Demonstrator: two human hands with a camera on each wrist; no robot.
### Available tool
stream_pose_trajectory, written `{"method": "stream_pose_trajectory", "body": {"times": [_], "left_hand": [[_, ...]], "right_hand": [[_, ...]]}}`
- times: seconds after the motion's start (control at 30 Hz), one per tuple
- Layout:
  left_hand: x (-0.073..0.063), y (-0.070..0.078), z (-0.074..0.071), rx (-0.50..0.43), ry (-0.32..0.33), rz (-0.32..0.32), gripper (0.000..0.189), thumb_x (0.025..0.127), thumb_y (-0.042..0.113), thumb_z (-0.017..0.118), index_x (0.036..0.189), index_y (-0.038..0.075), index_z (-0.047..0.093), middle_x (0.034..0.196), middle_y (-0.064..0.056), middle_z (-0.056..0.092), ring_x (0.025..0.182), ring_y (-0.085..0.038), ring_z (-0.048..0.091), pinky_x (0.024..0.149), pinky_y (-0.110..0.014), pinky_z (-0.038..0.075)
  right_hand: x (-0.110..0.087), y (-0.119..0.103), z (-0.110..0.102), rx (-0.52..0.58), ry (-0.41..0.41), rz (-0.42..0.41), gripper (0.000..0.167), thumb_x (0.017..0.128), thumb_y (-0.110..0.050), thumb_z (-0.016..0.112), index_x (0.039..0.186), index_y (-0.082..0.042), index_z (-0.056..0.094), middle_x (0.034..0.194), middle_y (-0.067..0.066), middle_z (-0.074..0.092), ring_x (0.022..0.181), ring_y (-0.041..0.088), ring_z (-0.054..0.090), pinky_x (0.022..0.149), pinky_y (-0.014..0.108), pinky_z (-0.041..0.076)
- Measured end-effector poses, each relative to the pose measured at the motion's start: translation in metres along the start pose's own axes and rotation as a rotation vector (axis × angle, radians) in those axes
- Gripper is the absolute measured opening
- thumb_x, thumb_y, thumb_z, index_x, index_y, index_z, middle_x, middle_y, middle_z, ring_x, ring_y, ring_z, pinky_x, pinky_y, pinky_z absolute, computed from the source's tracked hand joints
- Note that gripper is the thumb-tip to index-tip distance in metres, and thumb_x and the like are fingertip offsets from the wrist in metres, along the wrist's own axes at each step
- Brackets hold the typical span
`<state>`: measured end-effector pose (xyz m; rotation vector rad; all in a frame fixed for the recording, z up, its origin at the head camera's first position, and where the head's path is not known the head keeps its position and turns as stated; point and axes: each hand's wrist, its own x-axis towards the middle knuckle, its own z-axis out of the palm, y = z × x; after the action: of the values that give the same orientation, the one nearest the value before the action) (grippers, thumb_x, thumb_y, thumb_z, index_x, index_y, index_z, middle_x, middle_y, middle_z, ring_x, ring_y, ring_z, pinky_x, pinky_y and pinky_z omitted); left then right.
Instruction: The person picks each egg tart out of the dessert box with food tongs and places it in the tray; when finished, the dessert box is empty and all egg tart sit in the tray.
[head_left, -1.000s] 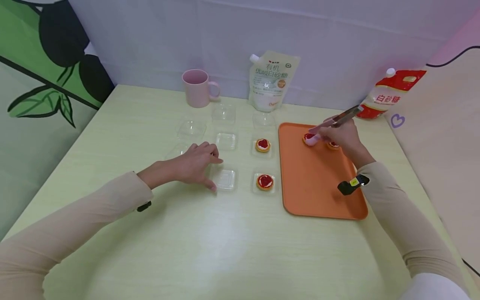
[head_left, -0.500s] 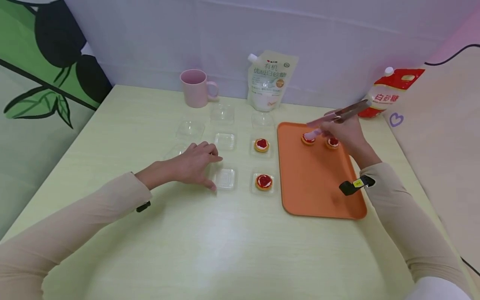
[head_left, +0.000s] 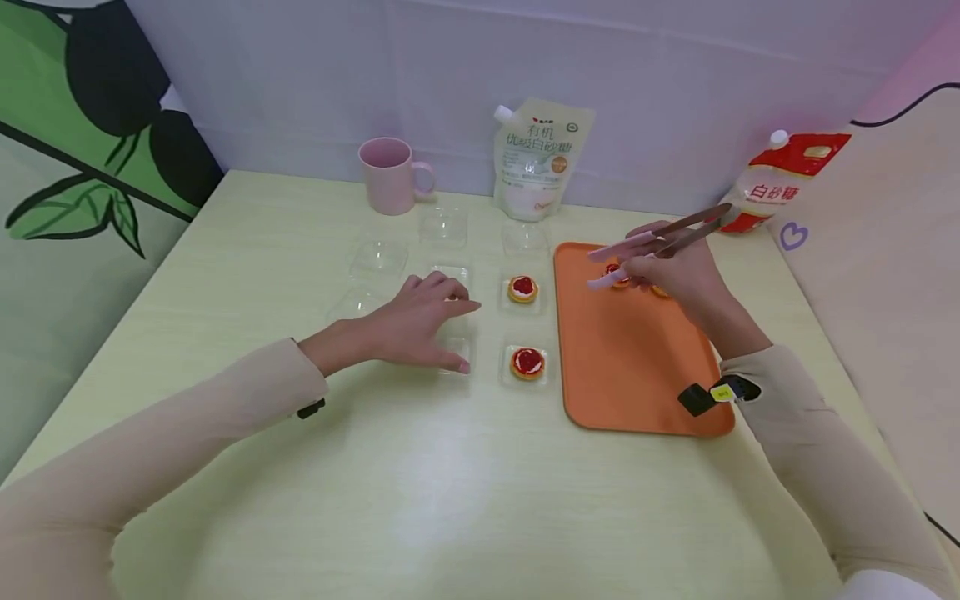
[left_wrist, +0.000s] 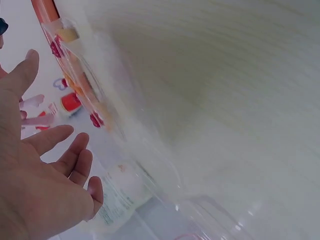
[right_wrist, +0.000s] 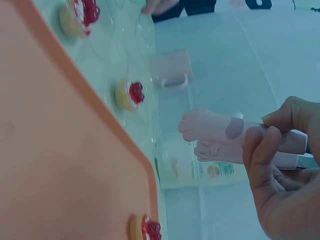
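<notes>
My left hand [head_left: 416, 325] hovers with fingers apart over two clear plastic container bases [head_left: 454, 346], partly hiding both. In the left wrist view, this hand [left_wrist: 47, 180] is empty. My right hand [head_left: 686, 271] grips metal tongs [head_left: 693, 223] with pink paw-shaped tips, spread apart above the orange tray [head_left: 630, 367]. Below the tips sits a small tart [head_left: 619, 282] with red topping; another tart [head_left: 660, 292] is mostly covered by the hand. The right wrist view shows nothing between the tips of the tongs [right_wrist: 212, 125]. Two more tarts [head_left: 522, 289] rest in clear bases between tray and left hand.
Clear plastic lids [head_left: 380, 260] stand further back and left. A pink mug [head_left: 388, 177], a pale sugar pouch [head_left: 536, 162] and a red-and-white sugar bag [head_left: 772, 187] line the back of the table [head_left: 450, 492], against a pale cloth [head_left: 420, 75].
My left hand has shifted right over the clear bases. The tongs' tips have moved slightly left and spread wider above the tart, which stays on the tray.
</notes>
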<state>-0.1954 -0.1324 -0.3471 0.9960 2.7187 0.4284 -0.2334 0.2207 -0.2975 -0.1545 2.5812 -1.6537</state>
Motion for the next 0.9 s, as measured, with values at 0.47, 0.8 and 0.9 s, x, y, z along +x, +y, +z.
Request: {"method": "stream_pose_trajectory", "body": {"times": [0.47, 0.8, 0.9], "left_hand": [[0.038, 0.04, 0.018, 0.079, -0.096, 0.066, 0.085, 0.077, 0.062, 0.077, 0.142, 0.011, 0.056, 0.135, -0.006, 0.052, 0.125, -0.024, 0.04, 0.098, -0.044, 0.032], [0.048, 0.042, 0.022, 0.076, -0.123, 0.067, 0.079, 0.075, 0.058, 0.08, 0.137, 0.012, 0.062, 0.129, -0.004, 0.054, 0.117, -0.023, 0.044, 0.094, -0.043, 0.032], [0.049, 0.044, 0.023, 0.075, -0.118, 0.071, 0.077, 0.075, 0.057, 0.08, 0.135, 0.011, 0.063, 0.128, -0.003, 0.055, 0.115, -0.022, 0.044, 0.093, -0.043, 0.032]], "right_hand": [[-0.041, -0.007, 0.036, -0.009, -0.247, 0.001, 0.035, 0.085, 0.0, 0.068, 0.12, 0.001, 0.063, 0.088, -0.004, 0.075, 0.062, 0.017, 0.066, 0.059, 0.028, 0.055], [-0.05, 0.007, 0.064, -0.183, -0.313, -0.081, 0.035, 0.082, -0.004, 0.075, 0.116, -0.004, 0.067, 0.098, 0.012, 0.076, 0.089, 0.019, 0.068, 0.075, 0.029, 0.052], [-0.052, 0.009, 0.069, -0.184, -0.318, -0.079, 0.036, 0.08, -0.001, 0.074, 0.115, -0.004, 0.066, 0.097, 0.011, 0.077, 0.092, 0.024, 0.068, 0.074, 0.029, 0.053]]}}
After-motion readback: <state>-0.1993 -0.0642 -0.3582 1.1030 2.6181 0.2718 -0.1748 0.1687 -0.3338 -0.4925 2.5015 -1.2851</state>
